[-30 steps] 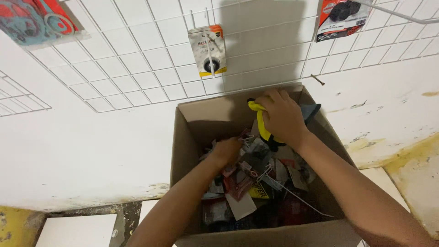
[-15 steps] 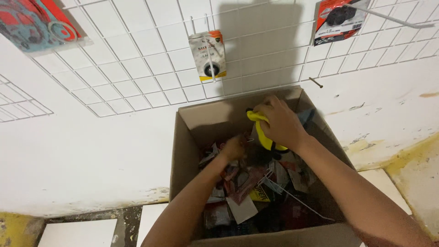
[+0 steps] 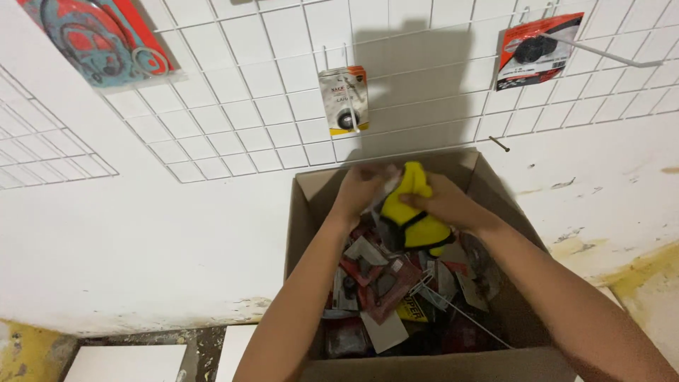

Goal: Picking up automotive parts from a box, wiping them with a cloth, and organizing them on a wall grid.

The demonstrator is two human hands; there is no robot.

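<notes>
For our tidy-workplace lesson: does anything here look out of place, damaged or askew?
Yes. The packets in the cardboard box lie jumbled at all angles, and the wall is stained and chipped, with a bare nail sticking out.

Yellow packet (image 3: 414,212): bright yellow flat package with a black band or strap crossing its lower half; the printing is too blurred to make out. It stands roughly upright, narrow end up, raised above the contents at the far end of an open cardboard box (image 3: 300,212). Held on both sides: left hand (image 3: 361,187) grips its upper left edge, right hand (image 3: 442,201) its upper right edge. Lower end hangs just above the jumble of red, grey and white packets (image 3: 385,283) filling the box.
</notes>
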